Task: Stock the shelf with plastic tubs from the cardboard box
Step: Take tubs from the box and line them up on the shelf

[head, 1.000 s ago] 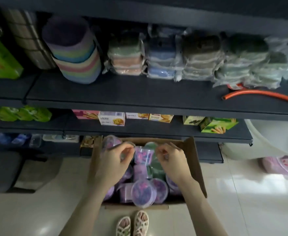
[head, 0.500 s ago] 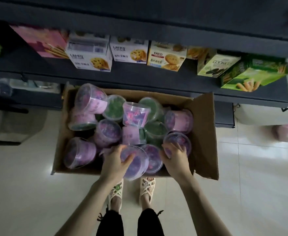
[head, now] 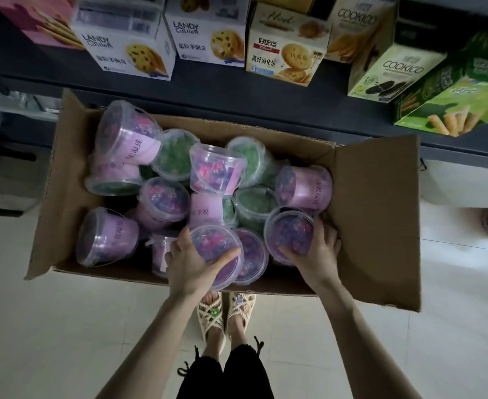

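Left grip still clasps a clear purple-filled plastic tub at the near edge of a brown cardboard box; right grip now wraps another tub by the open right flap.

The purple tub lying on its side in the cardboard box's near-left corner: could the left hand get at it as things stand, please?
Probably not as is: the left hand grips another purple tub. Otherwise the way looks free, as the side-lying tub sits uncovered on top, close by.
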Available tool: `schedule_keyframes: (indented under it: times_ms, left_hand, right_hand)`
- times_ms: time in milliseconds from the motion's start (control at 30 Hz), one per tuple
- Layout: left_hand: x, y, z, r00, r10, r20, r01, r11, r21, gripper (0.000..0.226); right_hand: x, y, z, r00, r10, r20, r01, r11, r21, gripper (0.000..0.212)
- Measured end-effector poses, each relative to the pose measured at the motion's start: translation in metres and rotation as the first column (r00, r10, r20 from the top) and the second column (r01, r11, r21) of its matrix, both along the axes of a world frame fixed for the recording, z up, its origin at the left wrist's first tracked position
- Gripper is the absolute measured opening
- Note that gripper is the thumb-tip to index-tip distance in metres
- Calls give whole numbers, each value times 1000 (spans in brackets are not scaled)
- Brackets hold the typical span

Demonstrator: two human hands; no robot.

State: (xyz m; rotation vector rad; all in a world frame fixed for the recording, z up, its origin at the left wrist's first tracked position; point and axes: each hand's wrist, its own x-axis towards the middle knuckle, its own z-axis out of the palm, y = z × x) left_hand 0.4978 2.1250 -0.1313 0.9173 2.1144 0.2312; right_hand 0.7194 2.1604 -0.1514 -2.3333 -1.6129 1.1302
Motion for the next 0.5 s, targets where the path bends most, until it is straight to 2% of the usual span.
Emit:
schedule_keyframes:
  times_ms: [67, 200, 267, 367, 500]
  left_hand:
    - [0, 1, -4, 999, 30, 23, -31, 999, 33, 114]
    - [-1, 0, -11, 998, 61, 21, -63, 993, 97, 102]
    - [-2, -2, -14, 991, 120, 66, -127, 985, 116, 98]
    - [0, -4, -16, 970, 204, 133, -222, 965, 142, 90]
    - [1, -6, -6, 987, 143, 78, -155, 970, 186, 70]
  right_hand:
    - [7, 5, -2, 999, -27, 21, 28, 999, -29, 103]
    - [11, 4, -5, 992, 69, 109, -70, 998, -3, 89]
    - [10, 3, -6, 989, 63, 132, -67, 998, 22, 83]
    - [10, 7, -5, 994, -15, 112, 13, 1000, 18, 72]
    - [10, 10, 3, 968, -245, -48, 244, 970, -18, 35]
